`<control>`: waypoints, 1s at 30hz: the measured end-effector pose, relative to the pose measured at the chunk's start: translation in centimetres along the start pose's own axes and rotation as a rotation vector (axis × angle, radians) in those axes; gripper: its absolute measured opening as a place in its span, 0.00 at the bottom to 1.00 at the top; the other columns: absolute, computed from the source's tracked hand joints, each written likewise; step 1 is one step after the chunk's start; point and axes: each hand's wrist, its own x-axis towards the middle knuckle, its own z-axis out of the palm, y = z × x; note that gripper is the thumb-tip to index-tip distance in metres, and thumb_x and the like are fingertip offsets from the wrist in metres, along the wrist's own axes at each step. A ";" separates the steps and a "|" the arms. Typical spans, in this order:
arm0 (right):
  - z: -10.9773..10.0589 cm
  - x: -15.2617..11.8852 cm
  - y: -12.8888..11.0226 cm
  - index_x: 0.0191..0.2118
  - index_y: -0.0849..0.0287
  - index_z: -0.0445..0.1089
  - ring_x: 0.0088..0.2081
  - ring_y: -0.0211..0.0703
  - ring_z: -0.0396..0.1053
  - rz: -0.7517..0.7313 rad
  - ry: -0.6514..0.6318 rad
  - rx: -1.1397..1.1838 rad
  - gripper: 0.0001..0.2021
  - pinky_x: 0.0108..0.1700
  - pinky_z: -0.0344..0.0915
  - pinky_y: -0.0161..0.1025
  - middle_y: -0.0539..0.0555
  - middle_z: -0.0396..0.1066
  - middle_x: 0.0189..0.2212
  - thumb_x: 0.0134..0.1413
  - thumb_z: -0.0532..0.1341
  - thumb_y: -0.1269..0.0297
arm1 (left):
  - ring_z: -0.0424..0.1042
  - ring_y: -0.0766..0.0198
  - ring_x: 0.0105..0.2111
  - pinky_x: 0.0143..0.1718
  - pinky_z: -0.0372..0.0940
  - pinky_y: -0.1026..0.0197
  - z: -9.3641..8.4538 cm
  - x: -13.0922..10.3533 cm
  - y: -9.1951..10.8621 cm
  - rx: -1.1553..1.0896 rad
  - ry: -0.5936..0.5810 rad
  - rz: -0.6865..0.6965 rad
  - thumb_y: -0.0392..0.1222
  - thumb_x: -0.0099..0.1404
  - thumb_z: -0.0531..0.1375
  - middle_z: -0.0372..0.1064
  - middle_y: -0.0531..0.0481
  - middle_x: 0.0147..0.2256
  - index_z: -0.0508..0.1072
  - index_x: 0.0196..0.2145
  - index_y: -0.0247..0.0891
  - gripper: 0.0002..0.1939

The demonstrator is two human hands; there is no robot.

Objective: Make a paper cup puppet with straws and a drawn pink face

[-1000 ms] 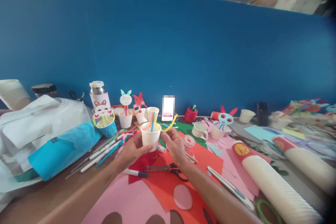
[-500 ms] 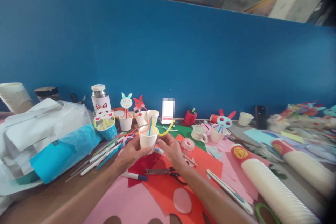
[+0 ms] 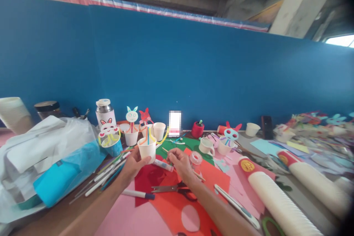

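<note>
A white paper cup (image 3: 147,151) with orange, blue and yellow strips rising from it is gripped by my left hand (image 3: 134,164), fingers around its side. To the right of the cup, my right hand (image 3: 178,160) is closed in a pinch around a thin pale stick (image 3: 165,150). Below the hands, scissors (image 3: 168,188) rest on red paper, and a glue tube (image 3: 163,165) lies between the hands. A white marker with a dark cap (image 3: 138,194) lies near my left wrist.
Decorated cups (image 3: 132,137) stand at the back, beside a thermos (image 3: 105,113). A tape roll (image 3: 196,158) and a white cutter (image 3: 236,206) lie right of my hand. Stacked cups (image 3: 279,202) stretch along the right; a plastic bag (image 3: 80,136) fills the left.
My left hand and the cup have shifted slightly left. My right hand has come away from the cup and now pinches a thin stick. The view has tilted up a little.
</note>
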 end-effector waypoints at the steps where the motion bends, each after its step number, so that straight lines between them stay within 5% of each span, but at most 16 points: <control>1: 0.0 0.0 0.1 0.26 0.59 0.67 0.22 0.36 0.64 0.008 0.001 0.000 0.12 0.26 0.60 0.34 0.48 0.67 0.19 0.48 0.62 0.55 | 0.70 0.43 0.48 0.47 0.65 0.49 -0.1 0.1 -0.1 0.004 0.007 0.011 0.46 0.41 0.73 0.74 0.38 0.44 0.69 0.47 0.34 0.36; 12: -0.5 -0.1 -0.5 0.26 0.57 0.69 0.23 0.37 0.61 -0.030 0.002 -0.191 0.07 0.26 0.56 0.33 0.46 0.65 0.20 0.51 0.59 0.62 | 0.71 0.44 0.48 0.47 0.66 0.50 -0.8 1.1 -0.5 -0.003 0.013 0.024 0.45 0.40 0.74 0.73 0.39 0.46 0.68 0.47 0.35 0.36; 24: -1.3 -1.0 -1.1 0.30 0.55 0.75 0.29 0.39 0.67 -0.192 -0.278 -0.649 0.09 0.32 0.59 0.34 0.50 0.73 0.27 0.55 0.57 0.68 | 0.71 0.47 0.47 0.46 0.66 0.53 -0.8 1.1 0.4 -0.015 0.040 0.010 0.44 0.42 0.72 0.75 0.41 0.43 0.70 0.45 0.34 0.32; 30: -4.2 -3.5 -1.0 0.32 0.53 0.76 0.33 0.43 0.68 -0.289 -0.337 -0.840 0.11 0.35 0.60 0.37 0.52 0.73 0.30 0.59 0.55 0.66 | 0.71 0.47 0.46 0.45 0.66 0.54 -0.8 1.0 0.7 -0.014 0.072 -0.003 0.44 0.42 0.73 0.75 0.41 0.42 0.69 0.44 0.34 0.32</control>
